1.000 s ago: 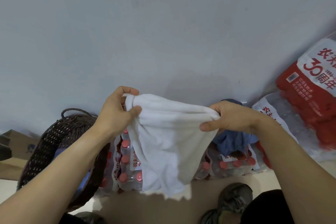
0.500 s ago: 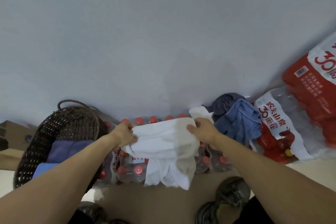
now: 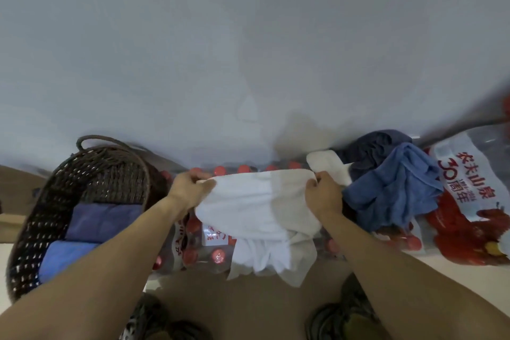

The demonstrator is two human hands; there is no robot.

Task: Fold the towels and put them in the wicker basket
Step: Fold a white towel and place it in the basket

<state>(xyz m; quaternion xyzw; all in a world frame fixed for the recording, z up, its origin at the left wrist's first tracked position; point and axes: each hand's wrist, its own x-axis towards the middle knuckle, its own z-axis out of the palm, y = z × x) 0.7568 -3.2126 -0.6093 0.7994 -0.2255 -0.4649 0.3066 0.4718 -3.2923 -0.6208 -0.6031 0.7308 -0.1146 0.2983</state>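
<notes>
A white towel (image 3: pixel 254 210) lies spread over a shrink-wrapped pack of red-capped bottles (image 3: pixel 198 246), its lower end hanging off the front. My left hand (image 3: pixel 190 188) pinches its far left corner and my right hand (image 3: pixel 323 196) pinches its far right corner. To the left stands the dark wicker basket (image 3: pixel 91 171), holding two folded blue towels (image 3: pixel 102 218). Right of my right hand sits a heap of unfolded towels: a blue one (image 3: pixel 394 188), a dark navy one (image 3: pixel 372 146) and a white one (image 3: pixel 325 163).
A grey wall rises directly behind the bottles. More packs of bottled water in red and clear wrap (image 3: pixel 469 201) lie at the right. A cardboard box (image 3: pixel 11 218) sits at the far left. My shoes (image 3: pixel 345 320) stand on the floor below.
My hands have lowered the white towel from mid-air onto the bottle pack and moved forward, still holding its top corners. The view has tilted down.
</notes>
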